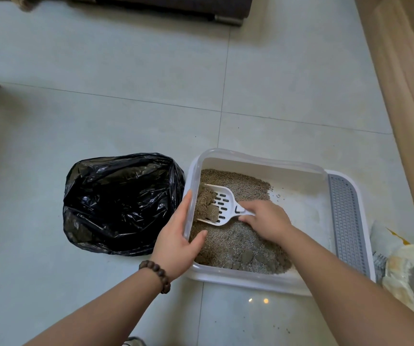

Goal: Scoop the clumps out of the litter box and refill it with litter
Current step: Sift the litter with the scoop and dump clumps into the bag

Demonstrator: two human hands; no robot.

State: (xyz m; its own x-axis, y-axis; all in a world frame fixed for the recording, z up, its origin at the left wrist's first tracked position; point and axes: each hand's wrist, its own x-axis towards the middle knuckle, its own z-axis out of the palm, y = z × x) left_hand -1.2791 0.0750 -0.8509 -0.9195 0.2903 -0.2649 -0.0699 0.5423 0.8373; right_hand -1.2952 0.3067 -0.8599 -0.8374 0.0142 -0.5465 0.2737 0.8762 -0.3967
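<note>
White scoop (pixel 219 206) with two clumps (pixel 207 204), right hand (pixel 267 221) fingers gripping handle, left hand (pixel 176 242) fingers clasping one litter box (pixel 263 277) wall

Bare forearms, no sleeves; dark brown wooden bead bracelet (pixel 156 275) on left wrist.

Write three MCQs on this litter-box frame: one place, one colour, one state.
1. Where does the crumpled black plastic bag lie?
A. left of the white plastic litter box
B. inside it
C. right of it

2. What colour is the ribbed step mat on the box's right edge?
A. black
B. grey
C. yellow

3. What is the state of the white slotted plastic scoop?
A. empty
B. lying on the floor
C. carrying clumps

Answers: 1 A, the bag sits beside the wall that the left hand grips. 2 B, the mat is grey. 3 C, the right hand holds the scoop with brown clumps on it.
</note>
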